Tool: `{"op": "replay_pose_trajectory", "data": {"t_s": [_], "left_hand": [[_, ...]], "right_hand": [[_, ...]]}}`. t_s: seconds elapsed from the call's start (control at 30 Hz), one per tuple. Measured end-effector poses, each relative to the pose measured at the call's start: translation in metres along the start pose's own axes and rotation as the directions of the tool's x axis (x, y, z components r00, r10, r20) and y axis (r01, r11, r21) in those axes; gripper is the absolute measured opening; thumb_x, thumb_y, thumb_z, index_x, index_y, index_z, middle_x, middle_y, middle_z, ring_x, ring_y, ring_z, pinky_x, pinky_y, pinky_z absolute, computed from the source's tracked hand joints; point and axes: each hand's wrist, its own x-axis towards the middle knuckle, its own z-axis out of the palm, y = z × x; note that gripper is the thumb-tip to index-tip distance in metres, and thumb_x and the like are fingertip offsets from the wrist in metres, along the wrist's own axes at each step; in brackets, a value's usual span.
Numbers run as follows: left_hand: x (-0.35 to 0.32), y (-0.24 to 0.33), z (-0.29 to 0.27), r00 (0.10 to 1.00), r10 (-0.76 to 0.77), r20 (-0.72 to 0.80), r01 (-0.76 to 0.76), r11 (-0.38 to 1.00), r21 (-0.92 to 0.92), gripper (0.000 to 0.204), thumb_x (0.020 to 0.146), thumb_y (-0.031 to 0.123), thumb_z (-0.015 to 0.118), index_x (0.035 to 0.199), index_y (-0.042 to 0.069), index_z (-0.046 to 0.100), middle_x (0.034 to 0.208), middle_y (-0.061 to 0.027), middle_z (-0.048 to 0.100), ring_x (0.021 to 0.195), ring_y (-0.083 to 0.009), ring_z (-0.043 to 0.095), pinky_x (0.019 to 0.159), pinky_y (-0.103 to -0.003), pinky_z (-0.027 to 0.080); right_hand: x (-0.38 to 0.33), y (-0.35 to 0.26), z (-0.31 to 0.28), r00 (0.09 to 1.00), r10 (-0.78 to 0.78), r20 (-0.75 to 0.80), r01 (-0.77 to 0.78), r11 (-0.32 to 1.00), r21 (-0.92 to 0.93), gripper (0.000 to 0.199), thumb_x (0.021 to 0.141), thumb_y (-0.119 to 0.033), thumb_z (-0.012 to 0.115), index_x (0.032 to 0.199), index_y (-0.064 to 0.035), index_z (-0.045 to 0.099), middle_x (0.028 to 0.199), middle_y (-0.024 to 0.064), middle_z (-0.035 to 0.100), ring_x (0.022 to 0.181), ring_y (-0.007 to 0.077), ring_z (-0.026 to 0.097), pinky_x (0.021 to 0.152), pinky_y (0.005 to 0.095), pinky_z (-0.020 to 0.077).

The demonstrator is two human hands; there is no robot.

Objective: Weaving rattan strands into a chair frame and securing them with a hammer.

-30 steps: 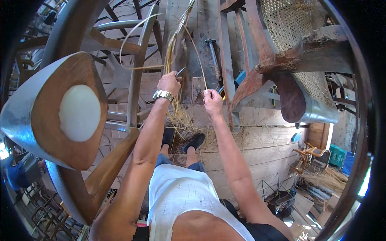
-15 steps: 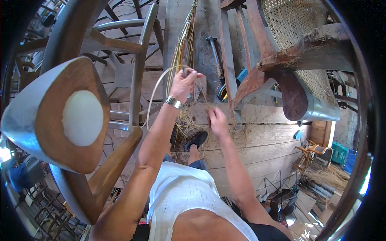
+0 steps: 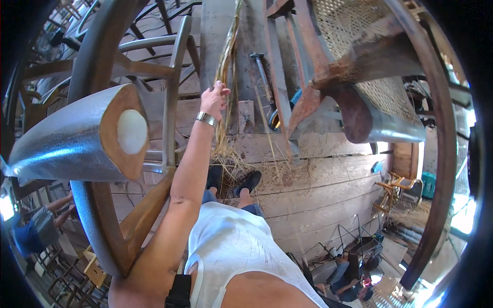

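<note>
My left hand (image 3: 214,100), with a metal-banded watch (image 3: 206,119) on its wrist, reaches out over the planks. Its fingers are loosely bent and a little apart, and I see nothing held in them. Just past the fingertips, a long bundle of golden cane strips (image 3: 227,56) runs toward the far edge, its near part passing behind the hand. A thin, pale strip (image 3: 269,133) slants to the right of the hand. My right hand is out of the picture. Loose fibre scraps (image 3: 231,163) lie around my shoes.
A hammer (image 3: 262,74) lies on the boards beside a roll of tape (image 3: 275,120). Close on my left is a large wooden chair frame (image 3: 61,136). A chair with a woven cane panel (image 3: 354,31) lies to the right. Other people are at the lower left and lower right.
My right hand has left the picture. The curved strip at my left hand no longer shows, and a straight strip slants where my right hand was. My left hand has moved slightly left.
</note>
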Motion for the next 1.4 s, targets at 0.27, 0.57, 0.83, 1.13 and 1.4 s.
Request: {"op": "replay_pose_trajectory", "data": {"t_s": [0.27,0.57,0.83,1.13,1.4], "left_hand": [[-0.021,-0.055,0.036,0.995,0.012,0.095,-0.049,0.915,0.4,0.028,0.088,0.032,0.064,0.089,0.004,0.067,0.081,-0.0064,0.071,0.06,-0.0106,0.056,0.055,-0.029,0.044],[-0.037,-0.088,0.06,0.909,0.273,0.315,-0.411,0.468,0.782,0.04,0.08,0.037,0.067,0.102,0.003,0.067,0.093,-0.0181,0.069,0.092,-0.0315,0.066,0.081,-0.039,0.05],[-0.096,-0.078,0.047,0.943,0.329,0.044,-0.212,0.495,0.843,0.042,0.075,0.033,0.074,0.098,0.0,0.06,0.101,-0.0217,0.065,0.098,-0.0362,0.062,0.084,-0.043,0.049],[-0.13,-0.184,0.007,0.919,-0.244,0.311,0.162,0.95,0.267,0.028,0.089,0.03,0.064,0.103,0.008,0.059,0.08,-0.0055,0.068,0.047,-0.0092,0.043,0.041,-0.028,0.032],[-0.179,-0.208,-0.009,0.948,0.211,0.239,-0.302,0.835,0.459,0.008,0.092,0.016,0.057,0.09,0.009,0.062,0.067,-0.0047,0.064,0.052,-0.0098,0.055,0.047,-0.024,0.039]], "right_hand": [[-0.051,-0.082,-0.018,0.95,0.289,0.114,-0.305,0.938,0.166,0.036,0.083,-0.036,0.054,0.101,-0.0075,0.067,0.105,0.0192,0.065,0.1,0.033,0.063,0.081,0.0434,0.0505],[-0.121,-0.159,0.029,0.811,0.514,0.279,-0.583,0.749,0.315,0.038,0.082,-0.036,0.056,0.105,-0.0068,0.065,0.109,0.0193,0.064,0.101,0.0326,0.063,0.08,0.0428,0.0508],[-0.134,-0.134,0.084,0.69,0.594,0.413,-0.724,0.573,0.385,0.041,0.082,-0.036,0.057,0.109,-0.0062,0.063,0.112,0.0193,0.063,0.103,0.0322,0.062,0.08,0.0422,0.051],[-0.174,-0.115,0.169,0.515,0.567,0.643,-0.857,0.33,0.396,0.045,0.081,-0.036,0.059,0.114,-0.0055,0.06,0.115,0.0194,0.062,0.105,0.0318,0.062,0.079,0.0416,0.0513],[-0.077,-0.106,0.212,0.742,0.669,0.042,-0.601,0.637,0.482,0.041,0.084,-0.031,0.061,0.113,-0.0023,0.06,0.112,0.0238,0.061,0.105,0.037,0.057,0.09,0.0467,0.045]]}}
